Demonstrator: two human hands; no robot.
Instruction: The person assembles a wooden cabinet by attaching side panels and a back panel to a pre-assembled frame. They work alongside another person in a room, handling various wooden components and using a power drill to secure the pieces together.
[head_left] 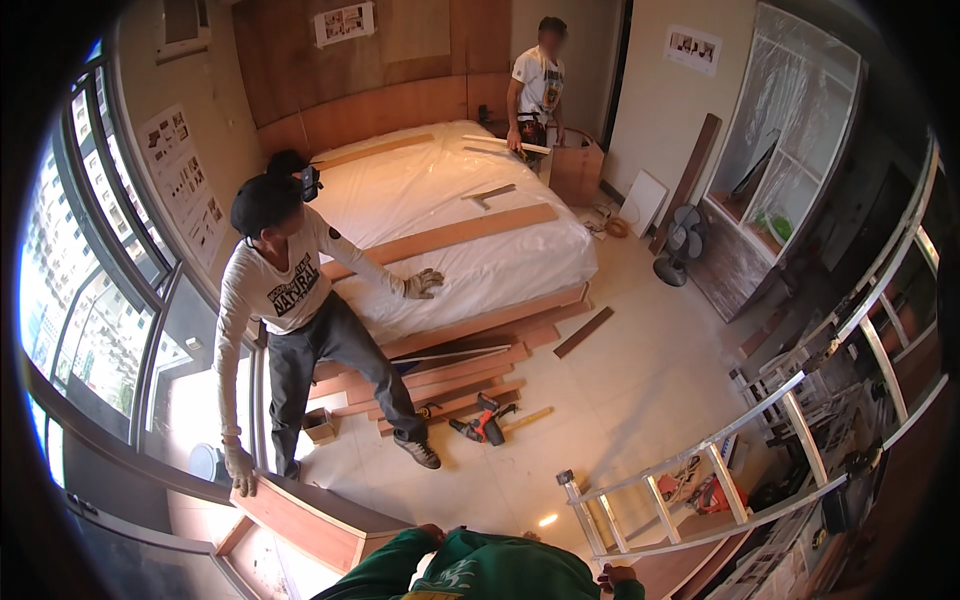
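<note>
My left hand [432, 534] shows only in part past my green sleeve, near the end of a pale reddish wooden panel [300, 520]; its fingers are mostly hidden. My right hand [617, 575] is low at the lower edge, beside the foot of an aluminium ladder [710, 475]. Its fingers look curled, and anything inside them is hidden. A co-worker in a white long-sleeved shirt [295, 275] grips the panel's far end with one gloved hand [240, 472]. The other gloved hand [424, 284] rests on the plastic-covered bed [490, 255].
Wooden boards [460, 375] lie beside the bed, with a red and black power drill [485, 425] on the floor nearby. A second person [540, 85] stands behind the bed, holding a thin strip. A fan [683, 240] stands by the cabinet; windows [95, 260] line the left.
</note>
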